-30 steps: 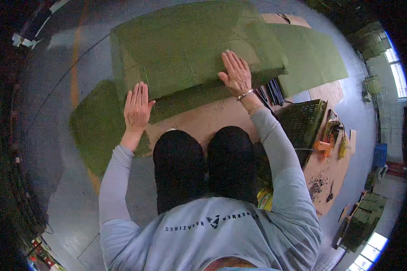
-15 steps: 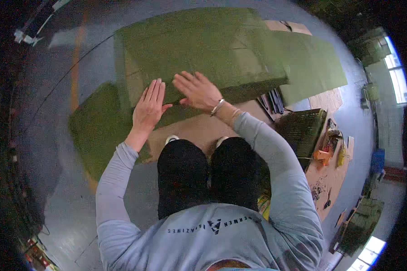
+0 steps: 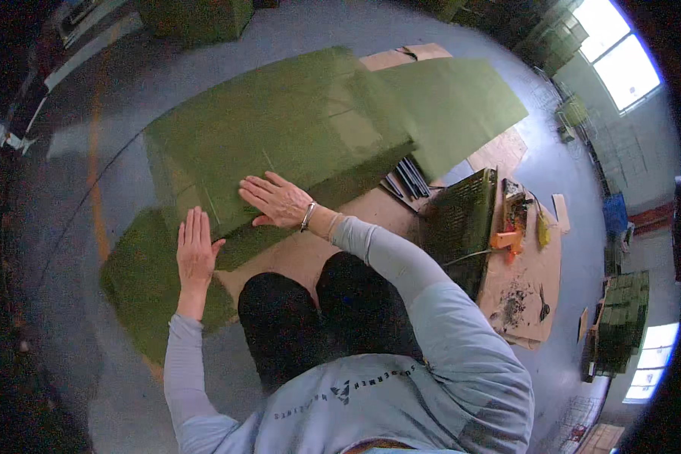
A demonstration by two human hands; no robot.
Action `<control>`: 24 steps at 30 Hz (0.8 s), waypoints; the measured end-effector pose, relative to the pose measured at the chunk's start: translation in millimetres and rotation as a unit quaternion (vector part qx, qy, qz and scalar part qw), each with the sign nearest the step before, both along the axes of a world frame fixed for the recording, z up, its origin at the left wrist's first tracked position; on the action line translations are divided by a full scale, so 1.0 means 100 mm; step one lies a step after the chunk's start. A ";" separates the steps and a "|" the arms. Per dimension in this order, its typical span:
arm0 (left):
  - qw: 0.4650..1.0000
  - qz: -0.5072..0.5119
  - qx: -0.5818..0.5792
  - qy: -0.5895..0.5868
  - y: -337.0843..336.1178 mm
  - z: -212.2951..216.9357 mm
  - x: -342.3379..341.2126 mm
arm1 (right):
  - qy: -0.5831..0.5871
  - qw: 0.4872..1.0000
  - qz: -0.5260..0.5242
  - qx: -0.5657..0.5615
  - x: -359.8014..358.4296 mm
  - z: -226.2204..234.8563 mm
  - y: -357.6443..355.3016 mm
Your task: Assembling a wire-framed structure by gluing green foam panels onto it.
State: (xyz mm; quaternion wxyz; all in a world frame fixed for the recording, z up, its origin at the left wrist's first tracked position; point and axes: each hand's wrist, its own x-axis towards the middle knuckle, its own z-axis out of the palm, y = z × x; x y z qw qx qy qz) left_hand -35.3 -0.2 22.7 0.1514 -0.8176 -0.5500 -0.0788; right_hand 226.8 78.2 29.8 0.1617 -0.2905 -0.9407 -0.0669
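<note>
A long, box-shaped piece covered in green sheet material [image 3: 280,113] lies in front of my knees. My left hand [image 3: 197,250] rests flat at its near left corner, fingers straight and together, thumb out to the side. Flat on the near edge of the top lies my right hand [image 3: 278,203], with its fingers stretched toward the left and a bracelet at the wrist. Neither hand holds anything. A loose flap of the green material [image 3: 155,280] spreads over the floor beside my left hand. Faint pale lines cross the top surface.
Brown cardboard [image 3: 280,253] lies under the piece. To the right stand a dark green perforated crate [image 3: 458,227], black strips [image 3: 410,180], an orange glue gun [image 3: 508,240] and scissors [image 3: 544,306]. A flat green sheet [image 3: 454,106] extends beyond the box's far right end.
The view has shifted, so the scene sits lower and farther left. Both hands remain flat on the green material; my right hand is a little farther from my left.
</note>
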 end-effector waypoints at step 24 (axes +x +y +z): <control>0.994 -0.084 0.018 -0.070 -0.18 0.01 -0.30 | 0.107 0.929 -0.343 0.087 1.73 -0.41 0.18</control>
